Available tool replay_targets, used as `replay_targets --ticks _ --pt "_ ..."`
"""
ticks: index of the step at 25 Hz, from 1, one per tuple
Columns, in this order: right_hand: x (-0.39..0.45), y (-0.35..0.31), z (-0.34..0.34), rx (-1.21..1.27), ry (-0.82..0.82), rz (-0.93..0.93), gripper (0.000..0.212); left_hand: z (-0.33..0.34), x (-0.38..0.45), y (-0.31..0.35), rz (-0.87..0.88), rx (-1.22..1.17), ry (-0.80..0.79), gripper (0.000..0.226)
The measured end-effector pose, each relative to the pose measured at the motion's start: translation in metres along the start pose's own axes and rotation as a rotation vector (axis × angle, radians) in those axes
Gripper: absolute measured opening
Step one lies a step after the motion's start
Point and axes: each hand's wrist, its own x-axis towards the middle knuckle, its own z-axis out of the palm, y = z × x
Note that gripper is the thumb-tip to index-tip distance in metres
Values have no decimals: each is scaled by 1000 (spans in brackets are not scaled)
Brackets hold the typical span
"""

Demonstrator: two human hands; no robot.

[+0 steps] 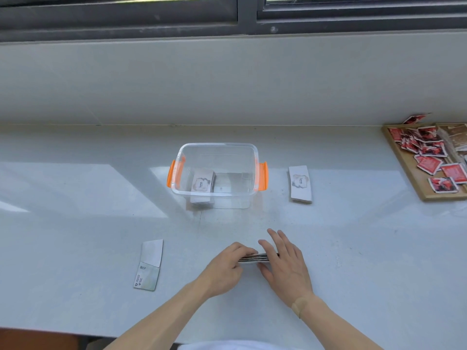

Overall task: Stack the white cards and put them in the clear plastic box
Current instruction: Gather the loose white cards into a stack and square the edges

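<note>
Nearest the camera, just past the near edge of the white countertop point(75, 223): two bare forearms reaching in, a tan plaster on the right wrist. Between the two hands, a stack of white cards point(257, 258) stood on its long edge, dark stripes showing along the edges. Left hand point(225, 266) curled against the stack's left end, fingers bent; right hand point(284, 261) pressed flat along its right side, fingers stretched forward and loosely spread. Stack pinched between both, partly hidden behind the right palm.

Left of the hands, toward the near-left of the countertop: two overlapping cards point(149, 265) lying flat, a blank white one on top of a printed one.

Beyond the hands, at mid-counter: clear plastic box point(217, 150) with orange clip handles on both short sides, lid off. Inside, against its left wall, a small pile of cards point(203, 182) reading "love", leaning slightly. Open countertop between hands and box.

Right of the box, well apart from it: another flat card pile point(300, 183), same "love" print facing up.

At the far-right edge: wooden tray point(401, 160) heaped with red sachets point(429, 164) and a few brown packets, one red sachet beyond its far rim.

Behind everything, a pale ledge and a dark window frame point(247, 18).
</note>
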Motion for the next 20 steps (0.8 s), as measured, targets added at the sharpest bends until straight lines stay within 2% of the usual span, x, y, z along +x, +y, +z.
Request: replay_targets --ticks 3,6,10,15,20 --pt "0 -1 2 1 13 15 40 9 4 7 -18 18 -8 50" --pt "2 -3 1 -5 25 25 28 21 10 10 -36 168 40 38" --pt "4 -3 -6 24 19 -12 25 24 15 12 -27 428 90 27" --pt "10 -4 -14 62 73 -36 20 20 14 10 32 445 222 24" --pt "-1 -13 -6 34 10 7 21 31 9 6 -43 540 151 27"
